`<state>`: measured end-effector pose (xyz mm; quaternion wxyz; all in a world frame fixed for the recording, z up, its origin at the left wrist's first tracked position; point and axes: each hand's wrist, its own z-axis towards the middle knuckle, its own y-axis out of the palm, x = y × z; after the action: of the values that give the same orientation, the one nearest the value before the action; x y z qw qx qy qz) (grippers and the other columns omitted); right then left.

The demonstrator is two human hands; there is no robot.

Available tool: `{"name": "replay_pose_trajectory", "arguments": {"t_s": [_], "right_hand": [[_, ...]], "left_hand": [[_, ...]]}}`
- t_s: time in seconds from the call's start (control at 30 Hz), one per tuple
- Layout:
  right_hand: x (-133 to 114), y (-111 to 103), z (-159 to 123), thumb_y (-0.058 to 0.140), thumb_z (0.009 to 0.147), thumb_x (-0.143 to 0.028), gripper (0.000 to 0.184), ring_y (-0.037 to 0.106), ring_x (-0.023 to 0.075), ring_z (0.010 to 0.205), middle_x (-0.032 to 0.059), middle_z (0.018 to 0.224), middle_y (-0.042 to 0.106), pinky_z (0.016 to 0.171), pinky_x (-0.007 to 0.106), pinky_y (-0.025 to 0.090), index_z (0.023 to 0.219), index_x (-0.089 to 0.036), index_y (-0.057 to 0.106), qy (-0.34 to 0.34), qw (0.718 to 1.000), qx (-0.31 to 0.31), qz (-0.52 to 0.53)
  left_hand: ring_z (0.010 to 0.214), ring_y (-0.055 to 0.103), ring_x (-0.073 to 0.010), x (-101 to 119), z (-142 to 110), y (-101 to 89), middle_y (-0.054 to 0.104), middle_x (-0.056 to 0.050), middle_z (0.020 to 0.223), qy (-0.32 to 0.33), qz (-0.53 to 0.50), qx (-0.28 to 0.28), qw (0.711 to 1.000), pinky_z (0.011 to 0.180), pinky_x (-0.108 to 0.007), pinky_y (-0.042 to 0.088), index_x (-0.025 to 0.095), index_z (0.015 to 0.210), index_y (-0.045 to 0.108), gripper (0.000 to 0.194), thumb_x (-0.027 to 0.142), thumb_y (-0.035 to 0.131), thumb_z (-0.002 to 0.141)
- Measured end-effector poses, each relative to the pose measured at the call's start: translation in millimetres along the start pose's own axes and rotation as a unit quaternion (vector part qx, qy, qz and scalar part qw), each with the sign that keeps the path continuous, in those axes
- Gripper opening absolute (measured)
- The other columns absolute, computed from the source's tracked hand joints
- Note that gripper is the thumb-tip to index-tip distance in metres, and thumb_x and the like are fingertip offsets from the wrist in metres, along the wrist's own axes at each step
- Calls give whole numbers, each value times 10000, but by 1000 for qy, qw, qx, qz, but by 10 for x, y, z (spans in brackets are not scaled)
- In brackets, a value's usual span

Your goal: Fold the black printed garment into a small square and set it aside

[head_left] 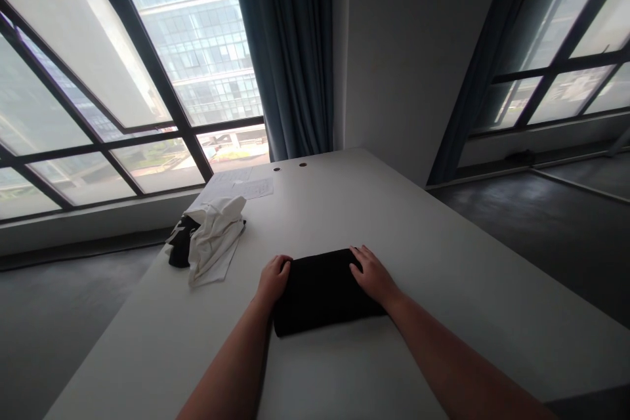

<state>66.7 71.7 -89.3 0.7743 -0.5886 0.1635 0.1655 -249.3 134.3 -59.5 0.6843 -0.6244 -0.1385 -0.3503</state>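
A black folded cloth (pixel 325 292), perhaps a garment, lies flat on the white table (pixel 315 374) in front of me as a neat rectangle. At its left side, my left hand (pixel 274 279) is closed on the edge, fingers and thumb at the far left corner. On the opposite side my right hand (pixel 373 274) grips the far right corner, its thumb on top of the cloth. The palms and the cloth's underside are hidden.
Left of the cloth, a crumpled white cloth (pixel 216 236) lies near the table's left edge beside a black cloth (pixel 181 246). Paper sheets (pixel 256 189) rest behind them. Two round holes sit at the table's far end, by a blue curtain (pixel 290 52) and windows.
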Motion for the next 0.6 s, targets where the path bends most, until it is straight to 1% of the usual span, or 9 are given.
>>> {"name": "replay_pose_trajectory", "arguments": {"t_s": [0.1, 0.2, 0.3, 0.37, 0.5, 0.6], "right_hand": [[-21, -31, 0, 460, 986, -301, 572, 411, 277, 1513, 153, 1536, 570, 1248, 457, 350, 1518, -112, 554, -2, 1000, 4, 2], [-55, -79, -9, 464, 978, -281, 539, 460, 287, 1464, 134, 1464, 631, 1234, 462, 356, 1480, -138, 599, -6, 1000, 23, -7], [-79, -128, -18, 468, 973, -274, 490, 573, 282, 1304, 128, 1329, 701, 1174, 450, 403, 1412, -164, 653, -6, 999, 51, -12], [-86, -153, -21, 466, 972, -274, 458, 611, 272, 1196, 125, 1250, 725, 1123, 434, 432, 1363, -166, 680, -1, 998, 68, -13], [-96, -192, -25, 439, 972, -245, 420, 617, 269, 1140, 110, 1205, 743, 1074, 415, 438, 1283, -187, 717, 21, 996, 89, -16], [-101, -211, -28, 453, 960, -248, 399, 627, 277, 1081, 110, 1159, 758, 1026, 410, 450, 1242, -190, 729, 43, 994, 94, -30]], "left_hand": [[1101, 675, -227, 9, -7, -8, 746, -61, 1122, 1, -3, 1, 1000, 1023, -369, 493, 233, 1071, 704, 230, 264, 497, 975], [1105, 675, -227, 28, -11, -14, 747, -59, 1130, -5, 0, -1, 1000, 1026, -369, 493, 237, 1073, 702, 229, 261, 496, 977], [1109, 673, -224, 47, -13, -17, 745, -58, 1133, -9, 1, -3, 1000, 1031, -371, 497, 239, 1077, 703, 228, 255, 500, 976], [1110, 671, -223, 55, -13, -18, 745, -59, 1134, -12, 2, -3, 1000, 1038, -374, 497, 241, 1079, 706, 229, 249, 503, 974], [1117, 672, -225, 52, -16, -17, 747, -61, 1135, -17, 5, -6, 1000, 1040, -372, 494, 238, 1080, 710, 229, 244, 507, 973], [1111, 677, -223, 48, -18, -19, 750, -58, 1135, -15, 6, -6, 1000, 1035, -365, 493, 241, 1080, 712, 232, 244, 504, 975]]}}
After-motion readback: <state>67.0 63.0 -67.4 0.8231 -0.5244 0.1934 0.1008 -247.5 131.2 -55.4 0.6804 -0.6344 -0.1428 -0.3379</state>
